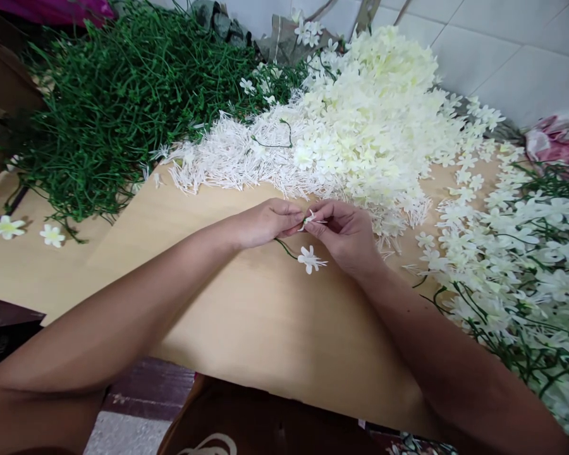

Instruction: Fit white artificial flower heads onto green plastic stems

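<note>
My left hand (pixel 271 222) pinches a green artificial flower stem (pixel 287 248) over the tan board. From the stem's lower end hangs a white artificial flower (pixel 309 260) with thin white strands behind its petals. Fingertips of my right hand (pixel 344 230) close on a small white piece (pixel 309 218) at the stem's other end, touching my left fingertips. Whether that piece is a stamen or a folded petal I cannot make out. Just beyond both hands lies a heap of thin white stamens (pixel 246 151), with one loose green stem (pixel 289 134) on top.
Green stems (pixel 137 95) are piled at the back left. White and pale yellow blossoms (pixel 379 107) form a tall heap at the back. Stemmed white flowers (pixel 545 265) spread along the right. Two loose blossoms lie at left. A tan board (pixel 246 316) covers the work surface; its edge faces me.
</note>
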Demonstrator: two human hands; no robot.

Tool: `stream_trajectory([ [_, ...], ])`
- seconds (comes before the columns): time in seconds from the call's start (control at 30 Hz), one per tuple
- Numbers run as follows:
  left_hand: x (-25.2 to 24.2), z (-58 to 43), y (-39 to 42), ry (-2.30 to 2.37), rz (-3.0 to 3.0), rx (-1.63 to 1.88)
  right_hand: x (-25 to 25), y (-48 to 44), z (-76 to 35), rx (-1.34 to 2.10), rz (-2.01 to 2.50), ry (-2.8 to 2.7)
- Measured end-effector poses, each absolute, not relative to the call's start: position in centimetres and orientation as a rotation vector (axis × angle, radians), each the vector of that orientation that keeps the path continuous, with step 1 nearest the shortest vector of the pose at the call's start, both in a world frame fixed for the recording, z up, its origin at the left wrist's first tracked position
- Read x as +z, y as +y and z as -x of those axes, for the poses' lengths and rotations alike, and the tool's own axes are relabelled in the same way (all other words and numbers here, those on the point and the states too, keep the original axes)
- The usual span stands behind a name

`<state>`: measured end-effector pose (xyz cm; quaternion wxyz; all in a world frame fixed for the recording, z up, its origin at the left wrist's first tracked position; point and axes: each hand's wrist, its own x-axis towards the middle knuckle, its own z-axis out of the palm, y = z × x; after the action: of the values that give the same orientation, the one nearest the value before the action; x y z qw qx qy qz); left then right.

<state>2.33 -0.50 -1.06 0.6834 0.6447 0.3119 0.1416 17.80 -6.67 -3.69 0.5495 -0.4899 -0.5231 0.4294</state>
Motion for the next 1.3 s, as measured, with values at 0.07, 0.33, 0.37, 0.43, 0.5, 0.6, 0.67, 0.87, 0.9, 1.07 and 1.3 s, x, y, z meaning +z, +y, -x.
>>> stream_trajectory([
  [0.07, -1.02, -2.40, -0.48, 0.675, -1.464, 0.308, -3.70, -6.67, -17.79, 1.005, 1.193, -1.251],
  [0.33, -1.06, -2.43, -0.43, 0.649, -1.545, 0.278, -3.92, -6.52, -17.75, 1.035, 1.239, -1.217],
  [0.37, -1.07, -2.44, -0.40, 0.659, -1.551, 0.271, -3.96, -6.53, -17.71, 1.037, 1.245, -1.216],
  [0.43, -1.04, -2.47, -0.34, 0.670, -1.558, 0.257, -3.99, -6.51, -17.68, 1.041, 1.253, -1.207],
  [0.5, -0.91, -2.49, -0.30, 0.669, -1.563, 0.240, -3.93, -6.43, -17.71, 1.055, 1.250, -1.195],
  [0.6, -0.67, -2.50, -0.33, 0.678, -1.567, 0.229, -3.73, -6.20, -17.86, 1.091, 1.242, -1.188],
  [0.67, -0.56, -2.51, -0.39, 0.686, -1.552, 0.251, -3.62, -6.04, -17.99, 1.130, 1.247, -1.169],
  [0.87, -0.88, -2.48, -0.27, 0.681, -1.535, 0.375, -3.79, -5.79, -18.49, 1.281, 1.144, -1.017],
  [0.9, -1.00, -2.45, -0.21, 0.685, -1.557, 0.387, -3.83, -5.78, -18.54, 1.290, 1.131, -1.001],
  [1.07, -1.34, -2.28, -0.21, 0.669, -1.631, 0.388, -3.63, -5.83, -18.51, 1.304, 1.120, -1.010],
  [1.3, -0.82, -2.33, -0.57, 0.655, -1.564, 0.413, -3.16, -5.81, -18.45, 1.267, 1.185, -1.072],
])
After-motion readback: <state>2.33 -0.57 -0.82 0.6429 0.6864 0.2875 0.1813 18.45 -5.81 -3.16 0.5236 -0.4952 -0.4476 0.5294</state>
